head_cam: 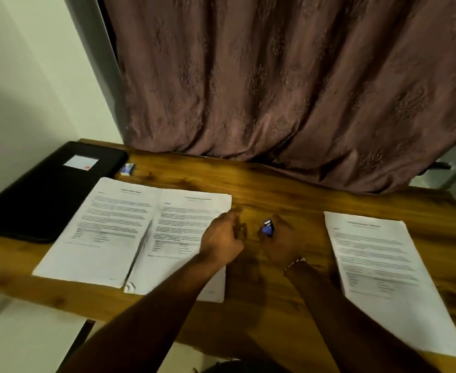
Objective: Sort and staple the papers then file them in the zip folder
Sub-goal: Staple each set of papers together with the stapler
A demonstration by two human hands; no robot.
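Three printed paper sets lie on the wooden table (288,189): a left set (100,227), a middle set (178,238) overlapping it, and a right set (383,267) apart from them. My left hand (221,238) rests with curled fingers on the middle set's right edge; whether it pinches the paper is unclear. A small blue stapler (267,227) sits in the grip of my right hand (280,240), over bare wood between the middle and right sets. The black zip folder (44,192) lies flat and shut at the table's left end.
A small blue and white staple box (127,169) sits beside the folder's far right corner. A brown curtain (288,90) hangs over the table's back edge. A white wall stands at the left, and the table's front edge runs just below the papers.
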